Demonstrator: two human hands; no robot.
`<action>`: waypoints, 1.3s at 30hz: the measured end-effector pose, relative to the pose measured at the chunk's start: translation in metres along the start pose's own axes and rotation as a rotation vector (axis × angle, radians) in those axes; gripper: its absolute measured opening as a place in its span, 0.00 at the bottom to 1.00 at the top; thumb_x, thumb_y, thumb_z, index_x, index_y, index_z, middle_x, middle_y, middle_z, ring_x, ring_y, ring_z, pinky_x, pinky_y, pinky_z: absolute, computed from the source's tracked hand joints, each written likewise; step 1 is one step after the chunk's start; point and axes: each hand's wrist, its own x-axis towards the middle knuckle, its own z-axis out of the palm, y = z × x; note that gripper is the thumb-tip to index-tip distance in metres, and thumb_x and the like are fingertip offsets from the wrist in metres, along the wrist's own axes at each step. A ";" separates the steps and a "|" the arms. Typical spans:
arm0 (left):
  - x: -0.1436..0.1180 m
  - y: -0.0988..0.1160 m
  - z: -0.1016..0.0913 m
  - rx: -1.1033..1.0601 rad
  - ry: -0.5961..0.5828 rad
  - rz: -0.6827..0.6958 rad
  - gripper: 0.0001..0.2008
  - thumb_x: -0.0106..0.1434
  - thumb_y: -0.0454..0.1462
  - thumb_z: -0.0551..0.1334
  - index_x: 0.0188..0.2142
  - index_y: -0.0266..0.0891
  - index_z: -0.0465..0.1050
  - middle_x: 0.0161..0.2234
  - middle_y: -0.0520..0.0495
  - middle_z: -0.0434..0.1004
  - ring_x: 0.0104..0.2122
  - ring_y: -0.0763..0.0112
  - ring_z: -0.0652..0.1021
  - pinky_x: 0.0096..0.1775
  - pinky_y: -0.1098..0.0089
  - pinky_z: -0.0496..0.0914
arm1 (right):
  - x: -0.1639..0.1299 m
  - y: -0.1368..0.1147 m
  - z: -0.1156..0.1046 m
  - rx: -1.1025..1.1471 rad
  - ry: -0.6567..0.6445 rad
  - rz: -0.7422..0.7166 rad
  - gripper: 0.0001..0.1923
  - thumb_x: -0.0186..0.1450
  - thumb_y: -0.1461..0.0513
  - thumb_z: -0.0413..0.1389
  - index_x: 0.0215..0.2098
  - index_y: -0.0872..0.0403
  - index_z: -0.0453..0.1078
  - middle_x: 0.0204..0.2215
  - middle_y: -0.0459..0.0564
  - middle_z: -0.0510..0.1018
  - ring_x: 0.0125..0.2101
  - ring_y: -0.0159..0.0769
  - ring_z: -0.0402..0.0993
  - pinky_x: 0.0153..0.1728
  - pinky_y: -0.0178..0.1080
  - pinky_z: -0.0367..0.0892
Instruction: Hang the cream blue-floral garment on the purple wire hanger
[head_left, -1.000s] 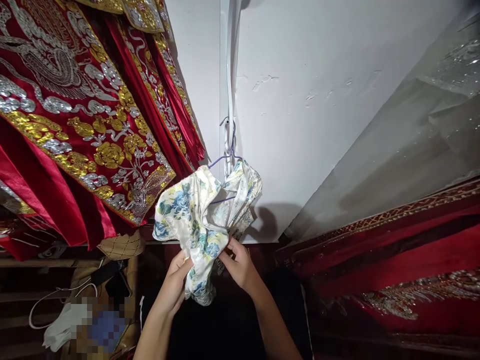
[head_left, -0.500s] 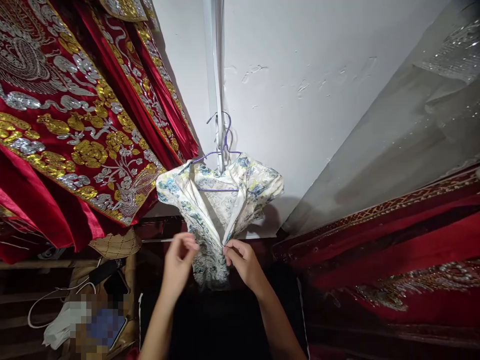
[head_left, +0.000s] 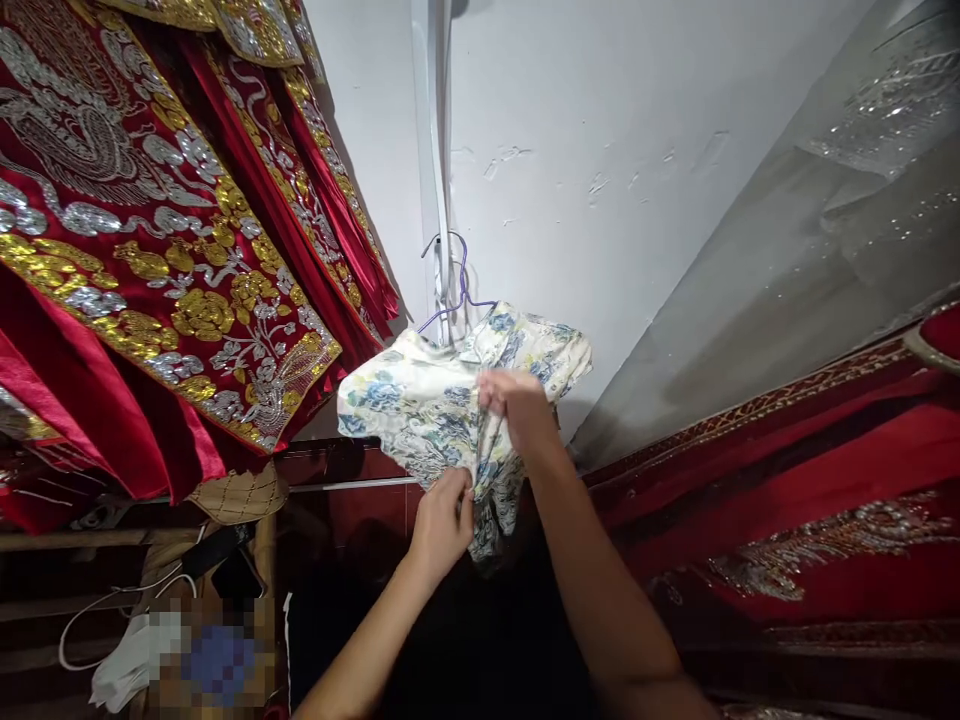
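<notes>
Against the white wall [head_left: 637, 120], one floral garment [head_left: 420, 405] on one purple hanger [head_left: 459, 290] is pinched by both hands, left hand [head_left: 444, 520] below, right hand [head_left: 517, 405] above.

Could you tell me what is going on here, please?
A person is handling a small cream satin garment with blue and yellow flowers, which hangs on a purple wire hanger against the white wall. The right hand pinches its front high up; the left hand grips the fabric lower down. Red embroidered robes hang alongside.

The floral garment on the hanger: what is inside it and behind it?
Inside the floral garment only the purple wire hanger shows, at the neck; its shoulders are covered. Behind are a white wall and a white pipe.
</notes>
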 end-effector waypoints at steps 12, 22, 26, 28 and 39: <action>0.092 0.048 -0.098 -0.089 0.267 0.257 0.19 0.73 0.37 0.53 0.62 0.42 0.61 0.43 0.44 0.77 0.40 0.67 0.77 0.45 0.66 0.70 | -0.023 -0.028 0.034 -0.045 -0.024 -0.188 0.11 0.65 0.57 0.56 0.29 0.54 0.71 0.15 0.42 0.70 0.17 0.27 0.58 0.19 0.33 0.53; 0.125 0.049 -0.146 -0.075 0.699 0.295 0.07 0.70 0.39 0.59 0.39 0.38 0.73 0.37 0.47 0.76 0.40 0.70 0.76 0.45 0.70 0.68 | 0.005 0.029 0.019 -0.289 -0.022 -0.197 0.14 0.64 0.54 0.55 0.25 0.53 0.69 0.17 0.43 0.69 0.18 0.31 0.61 0.21 0.35 0.55; 0.113 -0.016 -0.170 -0.601 1.042 -0.081 0.08 0.70 0.40 0.57 0.35 0.38 0.68 0.32 0.52 0.71 0.34 0.76 0.73 0.40 0.74 0.68 | -0.013 0.054 0.017 -0.244 -0.083 -0.169 0.13 0.64 0.54 0.55 0.25 0.52 0.71 0.17 0.44 0.69 0.20 0.33 0.64 0.24 0.36 0.58; 0.100 -0.048 -0.160 -0.810 0.966 -0.324 0.14 0.70 0.41 0.55 0.28 0.39 0.61 0.24 0.55 0.64 0.27 0.77 0.70 0.37 0.73 0.68 | -0.028 0.058 0.023 -0.177 -0.131 -0.156 0.12 0.64 0.54 0.56 0.26 0.52 0.70 0.17 0.43 0.69 0.20 0.33 0.65 0.25 0.36 0.59; 0.081 -0.037 -0.076 -0.474 0.074 -0.257 0.10 0.55 0.41 0.68 0.26 0.37 0.72 0.26 0.49 0.75 0.32 0.65 0.74 0.40 0.67 0.68 | -0.058 0.069 -0.007 -0.134 -0.152 0.003 0.18 0.64 0.50 0.58 0.23 0.53 0.70 0.14 0.43 0.66 0.18 0.32 0.60 0.21 0.37 0.55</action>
